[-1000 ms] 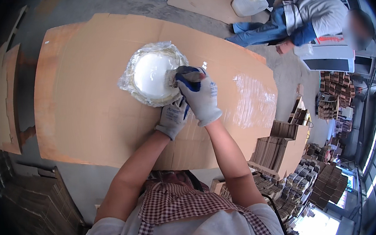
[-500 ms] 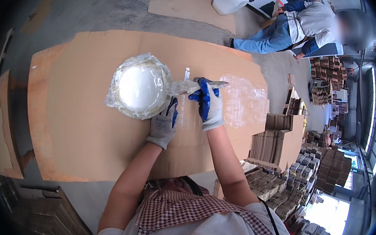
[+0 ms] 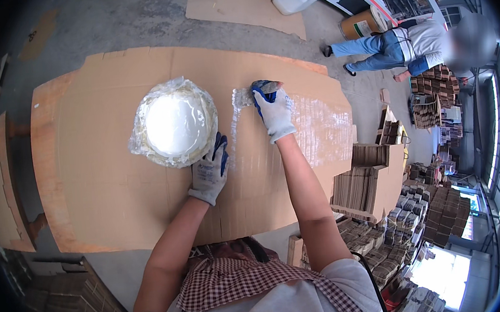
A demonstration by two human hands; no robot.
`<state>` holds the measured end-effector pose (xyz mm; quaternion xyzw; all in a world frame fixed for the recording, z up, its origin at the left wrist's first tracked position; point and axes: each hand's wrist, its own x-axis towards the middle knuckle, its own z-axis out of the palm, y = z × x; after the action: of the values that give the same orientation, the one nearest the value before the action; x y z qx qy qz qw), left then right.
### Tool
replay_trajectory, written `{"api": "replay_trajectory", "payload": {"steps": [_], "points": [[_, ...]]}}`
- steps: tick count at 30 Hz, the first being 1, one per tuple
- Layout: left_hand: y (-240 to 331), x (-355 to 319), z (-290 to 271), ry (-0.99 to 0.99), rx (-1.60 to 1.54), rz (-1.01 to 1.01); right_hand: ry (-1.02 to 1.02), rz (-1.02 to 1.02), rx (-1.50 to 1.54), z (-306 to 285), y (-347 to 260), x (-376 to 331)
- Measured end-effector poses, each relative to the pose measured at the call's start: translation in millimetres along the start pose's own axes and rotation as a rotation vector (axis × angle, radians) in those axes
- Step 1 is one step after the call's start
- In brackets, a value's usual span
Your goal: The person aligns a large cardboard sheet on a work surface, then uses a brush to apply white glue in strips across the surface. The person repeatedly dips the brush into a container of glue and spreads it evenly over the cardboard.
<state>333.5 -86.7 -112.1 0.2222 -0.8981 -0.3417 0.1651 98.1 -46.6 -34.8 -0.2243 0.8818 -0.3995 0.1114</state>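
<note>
Cardboard fills my view: one big flat sheet carrying one plastic-lined bowl of white glue. I see two gloved hands. My left hand lies flat and open on the sheet, fingertips touching the bowl's near edge. My right hand is closed around one glue-soaked pad, pressed to the sheet's far side beside a shiny wet patch. One other person bends over well beyond.

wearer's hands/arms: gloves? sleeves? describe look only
Both hands wear light grey knit gloves with blue coated fingers and palms: left hand, right hand. The left glove's back carries a small printed mark. Forearms are bare below short white sleeves; a brown-and-white checked apron covers the chest.
</note>
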Motion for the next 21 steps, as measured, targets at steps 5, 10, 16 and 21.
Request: {"api": "replay_trajectory", "payload": {"steps": [5, 10, 16, 21], "points": [[2.2, 0.0, 1.1, 0.019, 0.008, 0.011, 0.007, -0.130, 0.022, -6.0, -22.7, -9.5], [6.3, 3.6, -3.3, 0.011, 0.004, 0.006, -0.090, 0.041, -0.066, -3.6, -33.8, -10.5], [-0.4, 0.3, 2.5, 0.043, -0.001, 0.026, -0.093, -0.046, -0.051, -7.5, -29.6, -54.9], [0.5, 0.5, 1.8, 0.057, 0.036, 0.041, -0.119, 0.044, 0.034, -13.4, -26.0, -82.5]]}}
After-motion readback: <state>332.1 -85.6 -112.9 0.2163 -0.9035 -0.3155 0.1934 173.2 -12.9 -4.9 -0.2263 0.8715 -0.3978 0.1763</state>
